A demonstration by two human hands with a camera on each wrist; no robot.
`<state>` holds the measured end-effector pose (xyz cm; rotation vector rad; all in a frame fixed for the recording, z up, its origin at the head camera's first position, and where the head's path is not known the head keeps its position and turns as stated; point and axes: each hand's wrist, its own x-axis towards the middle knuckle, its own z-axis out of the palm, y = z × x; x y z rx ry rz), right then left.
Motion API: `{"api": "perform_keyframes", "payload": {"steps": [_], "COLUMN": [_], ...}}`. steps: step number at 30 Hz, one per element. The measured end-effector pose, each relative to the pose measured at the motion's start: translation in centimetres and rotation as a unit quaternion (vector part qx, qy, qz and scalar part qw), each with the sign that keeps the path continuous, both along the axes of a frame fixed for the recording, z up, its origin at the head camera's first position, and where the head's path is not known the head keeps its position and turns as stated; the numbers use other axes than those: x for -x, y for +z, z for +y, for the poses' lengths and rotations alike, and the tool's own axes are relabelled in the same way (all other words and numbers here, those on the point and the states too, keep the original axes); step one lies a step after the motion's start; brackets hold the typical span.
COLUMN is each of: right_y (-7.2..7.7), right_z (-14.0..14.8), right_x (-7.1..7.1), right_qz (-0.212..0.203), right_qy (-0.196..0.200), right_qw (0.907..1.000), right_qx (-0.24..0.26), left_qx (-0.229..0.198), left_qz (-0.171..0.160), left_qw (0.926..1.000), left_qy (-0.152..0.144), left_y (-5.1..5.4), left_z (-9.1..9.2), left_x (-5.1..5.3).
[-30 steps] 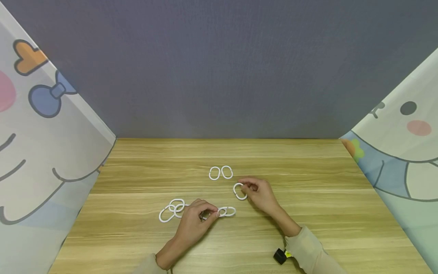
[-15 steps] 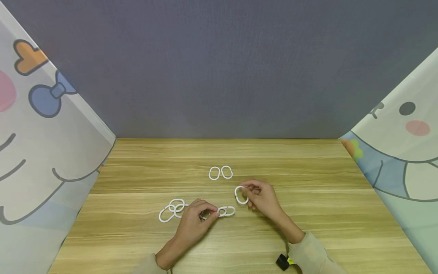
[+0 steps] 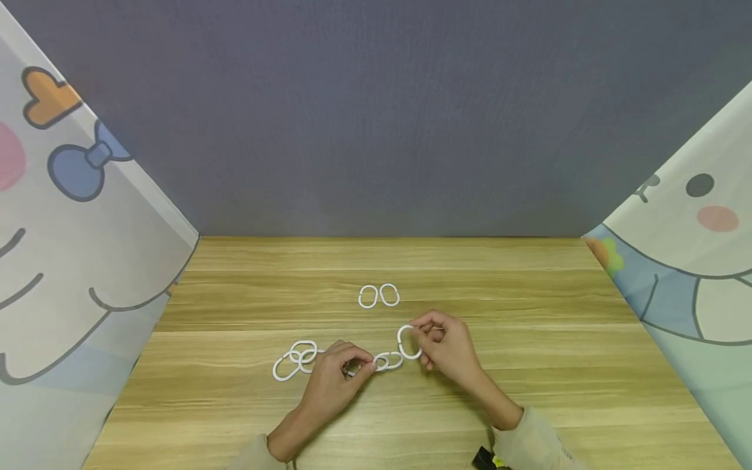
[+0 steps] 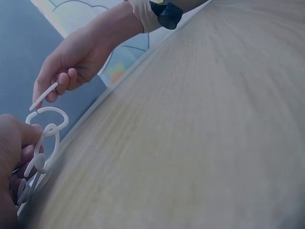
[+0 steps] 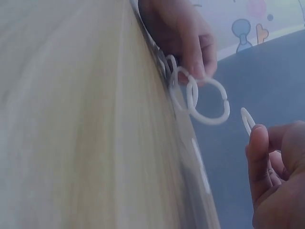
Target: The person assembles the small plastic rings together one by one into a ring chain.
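A chain of white plastic C-shaped links [image 3: 276,369] lies on the wooden table, its middle covered by my left hand [image 3: 335,378]. Left thumb and forefinger pinch the chain near its right end. The end link [image 5: 209,122] sticks out beyond these fingertips, and a small slit shows in its rim. In my right hand [image 3: 451,349], thumb and forefinger pinch a single white link [image 3: 400,339] by its right side. Seen from the left wrist, this single link [image 4: 44,96] is edge-on, just above the chain's end link; whether they touch I cannot tell.
Two loose white links, a left one [image 3: 360,299] and a right one [image 3: 398,297], lie side by side farther back on the table [image 3: 499,274]. A grey panel [image 3: 388,130] rises behind the table. Cartoon-printed sheets flank both sides. A black wrist device [image 3: 484,459] hangs at the right sleeve.
My right hand has brought its link down and slightly left, from apart to beside the chain's end link. The left hand stays in place; the two loose links have not moved.
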<state>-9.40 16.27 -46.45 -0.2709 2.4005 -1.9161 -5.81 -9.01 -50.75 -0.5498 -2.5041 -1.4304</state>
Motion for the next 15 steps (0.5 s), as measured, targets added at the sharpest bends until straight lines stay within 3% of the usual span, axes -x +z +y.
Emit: {"api": "perform_keyframes", "payload": {"steps": [15], "right_y": [-0.4], "right_z": [-1.3], "right_x": [-0.8], "right_qz": [-0.006], "right_qy": [0.025], "right_qw": [0.9996], "right_qx": [-0.012], "left_qx": [0.001], "left_qz": [0.004], "left_qw": [1.0], "left_qy": [-0.006], "left_y": [-0.1], "left_z": [-0.1], "left_x": [0.1]}}
